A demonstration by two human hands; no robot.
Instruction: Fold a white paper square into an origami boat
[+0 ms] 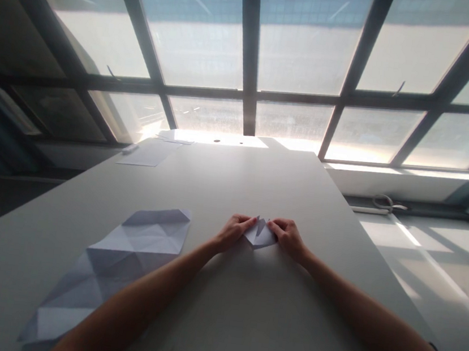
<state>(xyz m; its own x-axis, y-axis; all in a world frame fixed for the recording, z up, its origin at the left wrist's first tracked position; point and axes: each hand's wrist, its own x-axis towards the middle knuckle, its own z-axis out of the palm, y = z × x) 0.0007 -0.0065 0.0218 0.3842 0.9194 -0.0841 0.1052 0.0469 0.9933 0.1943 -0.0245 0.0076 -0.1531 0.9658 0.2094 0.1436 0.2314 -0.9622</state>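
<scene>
At your twelve o'clock over the worktop (284, 184), your left hand (232, 232) and right hand (289, 239) pinch the folded paper (264, 238), fingers (283, 223) narrowed on opposite sides. Folding looks partly done, pointed flaps standing up; the folds left can't be told. At its eight o'clock a creased sheet (135, 251) lies spread.

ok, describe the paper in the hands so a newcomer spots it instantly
Find the white table in front of the windows. On it, slightly below the picture's centre, the left hand and right hand hold a small folded paper between them. It's the compact one: the creased sheet to its left is far larger and spread open.
</scene>
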